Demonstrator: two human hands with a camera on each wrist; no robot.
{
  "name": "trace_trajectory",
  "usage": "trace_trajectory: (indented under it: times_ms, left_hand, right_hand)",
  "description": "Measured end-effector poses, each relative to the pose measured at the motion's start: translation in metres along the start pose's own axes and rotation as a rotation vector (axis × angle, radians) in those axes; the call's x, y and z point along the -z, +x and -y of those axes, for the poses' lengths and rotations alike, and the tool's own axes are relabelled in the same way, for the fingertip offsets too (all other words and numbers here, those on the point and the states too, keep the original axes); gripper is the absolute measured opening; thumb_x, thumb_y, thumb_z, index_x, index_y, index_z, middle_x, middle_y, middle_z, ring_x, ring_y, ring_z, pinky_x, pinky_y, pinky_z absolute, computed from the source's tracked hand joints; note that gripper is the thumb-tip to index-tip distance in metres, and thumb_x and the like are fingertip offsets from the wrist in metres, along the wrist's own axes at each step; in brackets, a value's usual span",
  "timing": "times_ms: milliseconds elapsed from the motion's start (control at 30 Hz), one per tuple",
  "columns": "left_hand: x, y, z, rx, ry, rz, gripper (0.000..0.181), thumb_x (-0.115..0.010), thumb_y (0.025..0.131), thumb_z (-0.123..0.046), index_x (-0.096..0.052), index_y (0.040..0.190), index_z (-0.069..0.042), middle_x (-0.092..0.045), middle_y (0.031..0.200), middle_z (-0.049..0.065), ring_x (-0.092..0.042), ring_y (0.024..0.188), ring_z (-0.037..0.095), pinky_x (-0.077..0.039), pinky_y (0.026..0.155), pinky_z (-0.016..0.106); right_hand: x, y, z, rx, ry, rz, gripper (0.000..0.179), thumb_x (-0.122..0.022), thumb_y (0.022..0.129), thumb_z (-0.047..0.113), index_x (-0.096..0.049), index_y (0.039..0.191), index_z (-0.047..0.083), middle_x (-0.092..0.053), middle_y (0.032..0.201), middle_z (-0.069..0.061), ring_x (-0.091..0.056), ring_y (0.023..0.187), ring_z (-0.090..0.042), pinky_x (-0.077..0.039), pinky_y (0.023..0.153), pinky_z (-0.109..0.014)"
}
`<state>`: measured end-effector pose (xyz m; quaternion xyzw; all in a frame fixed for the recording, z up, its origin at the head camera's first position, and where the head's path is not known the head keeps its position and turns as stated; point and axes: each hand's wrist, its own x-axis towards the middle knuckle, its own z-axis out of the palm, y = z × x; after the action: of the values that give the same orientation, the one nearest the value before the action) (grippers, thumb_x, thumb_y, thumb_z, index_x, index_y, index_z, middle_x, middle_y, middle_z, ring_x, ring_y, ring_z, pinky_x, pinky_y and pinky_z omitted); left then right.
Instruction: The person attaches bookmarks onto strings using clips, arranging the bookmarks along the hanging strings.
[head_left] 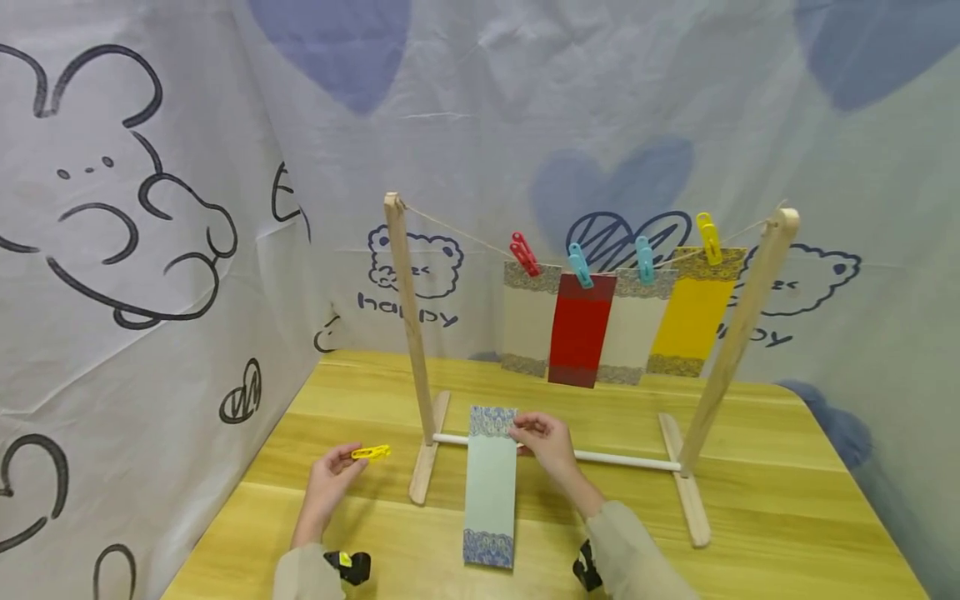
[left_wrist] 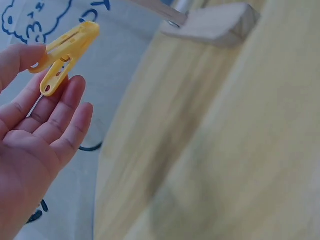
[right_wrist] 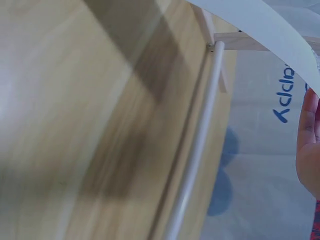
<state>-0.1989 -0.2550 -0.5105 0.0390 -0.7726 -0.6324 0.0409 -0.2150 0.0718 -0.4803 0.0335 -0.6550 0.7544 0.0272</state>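
My left hand (head_left: 330, 481) pinches a yellow clothespin (head_left: 371, 452) between thumb and fingers, left of the wooden stand. In the left wrist view the clothespin (left_wrist: 67, 52) sits at the fingertips, its two handle ends toward the hand. With thumb and fingers my right hand (head_left: 550, 442) holds the upper right edge of a pale green paper strip (head_left: 491, 483) with blue lace-patterned ends. The strip hangs in front of the stand's white rod. Only part of the right hand (right_wrist: 310, 145) and the strip's curved edge (right_wrist: 265, 27) show in the right wrist view.
Between two wooden posts (head_left: 411, 317) runs a string (head_left: 450, 226). Clothespins hold two cream strips (head_left: 527, 321), a red strip (head_left: 581, 333) and a yellow strip (head_left: 690, 312) on it. The white rod (head_left: 630, 459) joins the feet above the wooden table (head_left: 795, 483). A printed cloth (head_left: 480, 150) hangs behind.
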Motion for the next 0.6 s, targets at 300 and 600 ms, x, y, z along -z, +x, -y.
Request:
trace_trajectory:
  times_ms: [300,600]
  left_hand:
    - [-0.001,0.005,-0.022,-0.043,-0.104,-0.024,0.042,-0.062,0.082,-0.002,-0.047,0.12,0.008,-0.05,0.112,0.022,-0.053,0.087,0.007,-0.046,0.074,0.016]
    - [-0.006,0.012,-0.046,-0.117,-0.185,-0.055,0.036,-0.062,0.082,0.001,-0.049,0.114,0.01,-0.055,0.099,0.01,-0.055,0.083,0.006,-0.047,0.073,0.017]
  right_hand:
    - [-0.002,0.001,0.017,0.099,-0.016,0.025,0.018,-0.059,0.079,-0.012,-0.057,0.097,-0.016,-0.061,0.089,-0.023,-0.058,0.065,-0.013,-0.052,0.062,-0.041]
    - [-0.003,0.008,0.029,0.203,-0.048,0.045,0.016,-0.059,0.081,-0.009,-0.058,0.096,-0.014,-0.06,0.087,-0.023,-0.058,0.066,-0.013,-0.051,0.063,-0.044]
